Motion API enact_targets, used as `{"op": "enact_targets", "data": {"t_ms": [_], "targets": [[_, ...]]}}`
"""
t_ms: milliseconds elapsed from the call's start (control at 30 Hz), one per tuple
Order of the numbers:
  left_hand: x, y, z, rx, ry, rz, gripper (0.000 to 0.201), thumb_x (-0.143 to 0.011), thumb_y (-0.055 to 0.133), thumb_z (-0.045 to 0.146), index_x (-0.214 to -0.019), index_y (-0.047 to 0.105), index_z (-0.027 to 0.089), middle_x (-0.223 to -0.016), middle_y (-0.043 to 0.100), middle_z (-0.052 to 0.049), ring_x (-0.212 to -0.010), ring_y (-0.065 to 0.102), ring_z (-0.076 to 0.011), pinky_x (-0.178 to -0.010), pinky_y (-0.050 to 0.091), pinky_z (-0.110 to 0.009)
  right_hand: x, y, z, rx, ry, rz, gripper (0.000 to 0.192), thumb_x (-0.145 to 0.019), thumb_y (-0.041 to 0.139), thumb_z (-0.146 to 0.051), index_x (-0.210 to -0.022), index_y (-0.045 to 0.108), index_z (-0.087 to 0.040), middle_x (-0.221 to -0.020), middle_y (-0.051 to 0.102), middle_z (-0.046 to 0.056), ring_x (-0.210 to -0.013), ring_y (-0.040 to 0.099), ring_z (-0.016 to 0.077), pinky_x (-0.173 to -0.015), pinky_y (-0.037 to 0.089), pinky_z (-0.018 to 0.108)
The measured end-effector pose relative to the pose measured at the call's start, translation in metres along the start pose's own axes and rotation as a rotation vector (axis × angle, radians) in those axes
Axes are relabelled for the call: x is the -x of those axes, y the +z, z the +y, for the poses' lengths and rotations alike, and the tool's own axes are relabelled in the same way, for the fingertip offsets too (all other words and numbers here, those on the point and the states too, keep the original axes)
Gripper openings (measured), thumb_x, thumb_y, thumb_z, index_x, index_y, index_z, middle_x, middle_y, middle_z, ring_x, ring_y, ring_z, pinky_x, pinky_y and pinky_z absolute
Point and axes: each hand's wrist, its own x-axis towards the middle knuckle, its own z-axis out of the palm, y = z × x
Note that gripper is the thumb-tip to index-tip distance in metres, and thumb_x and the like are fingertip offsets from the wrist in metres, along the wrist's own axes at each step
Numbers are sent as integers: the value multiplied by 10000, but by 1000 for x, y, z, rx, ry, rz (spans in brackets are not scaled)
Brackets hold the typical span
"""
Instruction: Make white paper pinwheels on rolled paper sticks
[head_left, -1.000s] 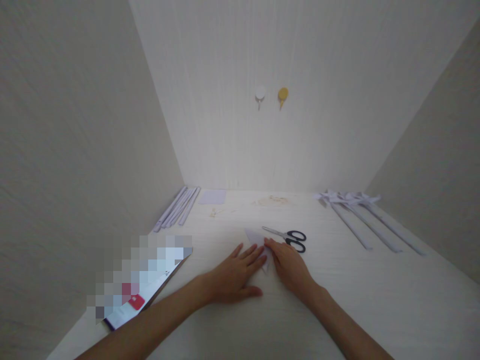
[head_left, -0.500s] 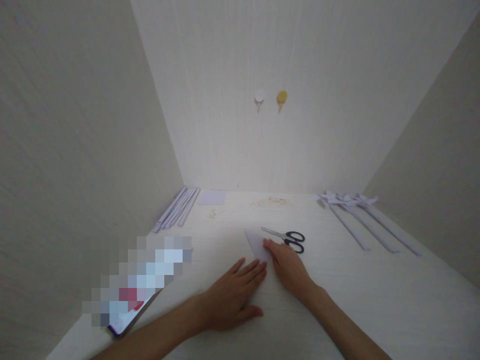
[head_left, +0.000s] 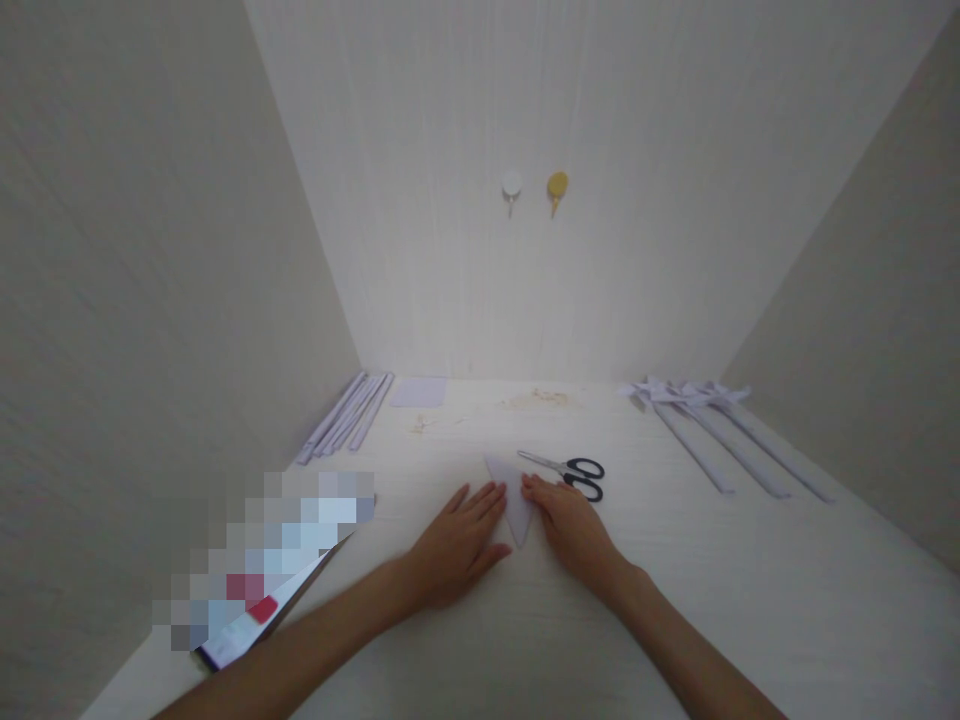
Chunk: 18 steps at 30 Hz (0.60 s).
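Observation:
A pale lilac paper folded into a triangle [head_left: 516, 500] lies flat on the white table [head_left: 750, 600], its tip pointing toward me. My left hand [head_left: 461, 540] rests flat at its left edge with the fingers together and touching it. Pressing down on the paper's right edge is my right hand [head_left: 566, 525], fingers flat. Black-handled scissors [head_left: 570, 470] lie just beyond my right hand, blades pointing left.
Folded lilac paper strips [head_left: 345, 415] lie at the back left beside a small lilac sheet [head_left: 418, 392]. Longer folded paper pieces [head_left: 720, 430] lie at the back right. A blurred booklet [head_left: 262, 560] sits at the left front. Two hooks [head_left: 534, 188] hang on the back wall.
My left hand slid forward and then left off the paper, so the triangle shows between my two hands. My right hand stayed on its right edge.

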Motion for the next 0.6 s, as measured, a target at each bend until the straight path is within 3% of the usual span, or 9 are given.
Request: {"op": "enact_targets", "data": {"t_ms": [367, 600], "targets": [[-28, 6, -31, -100, -136, 75, 555, -829, 147, 438, -1237, 303, 96, -1328, 268, -120, -1237, 174, -205, -992, 146, -411, 0, -1, -1, -2, 2, -7, 433, -716, 317, -23, -1081, 517, -141, -1191, 483, 62, -1106, 418, 142, -923, 305, 336], [-37, 8, -31, -148, -147, 78, 542, -826, 181, 421, -1236, 290, 83, -1325, 266, -148, -1235, 179, -214, -987, 140, -409, 0, -4, -5, 36, 15, -8, 437, -720, 309, -27, -1085, 517, -150, -1193, 481, 60, -1107, 416, 145, -924, 300, 328]]}}
